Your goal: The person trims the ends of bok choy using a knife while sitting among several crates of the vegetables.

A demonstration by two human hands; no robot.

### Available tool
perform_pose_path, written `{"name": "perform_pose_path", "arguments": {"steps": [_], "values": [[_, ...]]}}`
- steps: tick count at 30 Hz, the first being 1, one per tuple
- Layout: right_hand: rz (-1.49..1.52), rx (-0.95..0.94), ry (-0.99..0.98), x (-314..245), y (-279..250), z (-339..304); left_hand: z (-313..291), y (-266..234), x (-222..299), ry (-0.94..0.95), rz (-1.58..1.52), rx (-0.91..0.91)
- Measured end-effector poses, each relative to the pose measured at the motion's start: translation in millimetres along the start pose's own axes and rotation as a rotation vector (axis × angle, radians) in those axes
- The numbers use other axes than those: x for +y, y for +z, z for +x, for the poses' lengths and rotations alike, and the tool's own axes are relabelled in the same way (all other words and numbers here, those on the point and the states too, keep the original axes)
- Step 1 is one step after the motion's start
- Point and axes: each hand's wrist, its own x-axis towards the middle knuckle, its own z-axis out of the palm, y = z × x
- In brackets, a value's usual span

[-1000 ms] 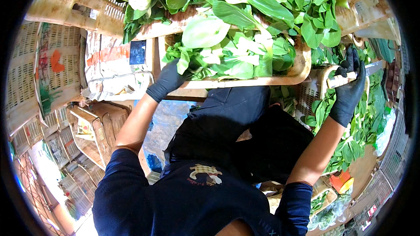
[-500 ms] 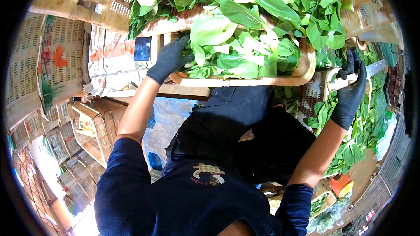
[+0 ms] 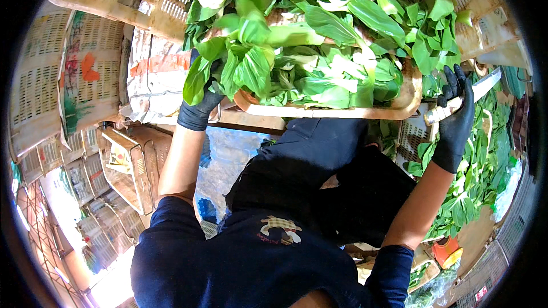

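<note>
Green leafy bok choy (image 3: 251,68) in left fingers (image 3: 208,100); knife (image 3: 462,100) in right fingers (image 3: 456,120)

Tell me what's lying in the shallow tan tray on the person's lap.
The shallow tan tray is heaped with leafy green bok choy; the black-gloved left hand reaches into the leaves at its left end. The tray's floor is covered by the greens, so anything beneath them cannot be seen.

Leafy green bok choy (image 3: 297,63) heaped on a board; pale-handled knife (image 3: 456,101) held aslant.
</note>
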Motion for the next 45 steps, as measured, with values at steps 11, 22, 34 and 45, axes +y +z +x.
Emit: {"name": "perform_pose_path", "arguments": {"steps": [11, 22, 34, 45], "values": [[-0.01, -0.073, -0.01, 9.6, -6.0, -1.9, 6.1, 61.3, 57.1, 0.639, 0.845, -0.411], [-0.064, -0.025, 0.058, -2.3, -0.5, -5.9, -8.4, 52.6, 12.4, 0.254, 0.463, -0.024], [0.337, -0.275, 0.443, -15.8, 70.7, -23.5, 25.4, 131.2, -9.3, -0.024, 0.308, -0.028], [1.067, -0.38, 1.051, 21.4, 121.9, -51.0, -15.1, 146.1, 80.2, 0.254, -0.019, -0.2]]}}
